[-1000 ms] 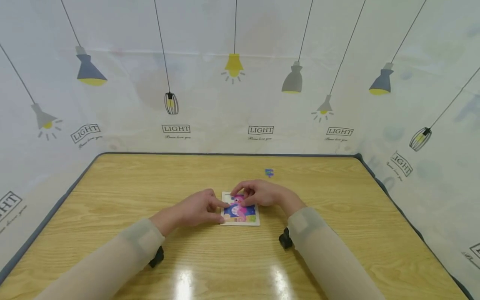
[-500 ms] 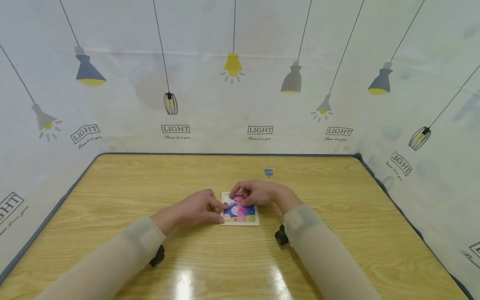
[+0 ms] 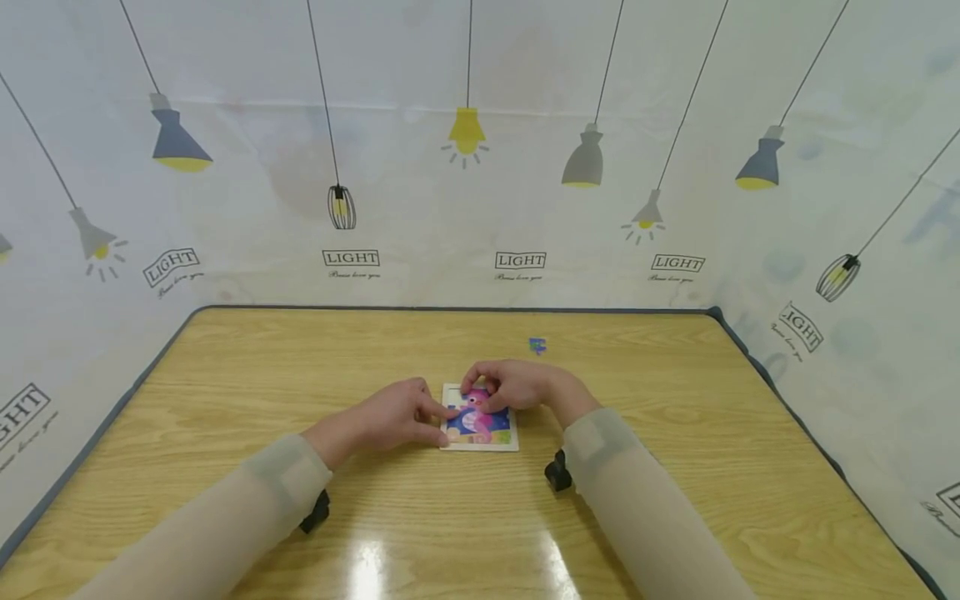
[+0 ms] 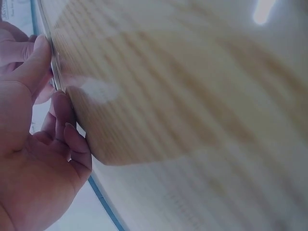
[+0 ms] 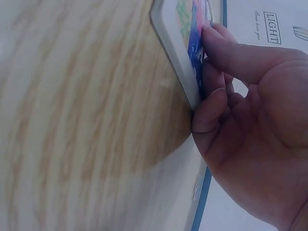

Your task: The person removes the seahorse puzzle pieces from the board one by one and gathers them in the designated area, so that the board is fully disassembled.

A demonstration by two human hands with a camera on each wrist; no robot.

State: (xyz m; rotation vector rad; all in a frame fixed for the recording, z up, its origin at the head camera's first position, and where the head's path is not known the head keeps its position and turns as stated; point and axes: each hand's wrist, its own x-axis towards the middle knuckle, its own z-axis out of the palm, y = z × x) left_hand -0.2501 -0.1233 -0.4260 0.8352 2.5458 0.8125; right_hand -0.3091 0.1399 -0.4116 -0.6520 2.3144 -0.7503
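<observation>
A small jigsaw puzzle (image 3: 483, 435) with a pink bird on dark blue lies in a pale frame, mid-table in the head view. My left hand (image 3: 390, 417) holds its left side, the thumb at the near left corner and the index finger on the picture. Bent over the upper part, my right hand (image 3: 521, 385) has thumb and index finger on a puzzle piece (image 3: 475, 400) with the bird's head. A pale gap shows at the upper left of the picture. In the right wrist view the curled fingers (image 5: 211, 108) sit at the frame's edge.
A loose blue puzzle piece (image 3: 537, 345) lies beyond my right hand. The wooden table (image 3: 300, 350) has a dark edge, with a lamp-patterned sheet (image 3: 420, 208) behind and beside it. A black wrist device (image 3: 558, 472) hangs under the right sleeve.
My right wrist and sleeve have shifted slightly left, and the fingers have made small movements over the upper part of the puzzle. The left hand and the loose piece stay in place.
</observation>
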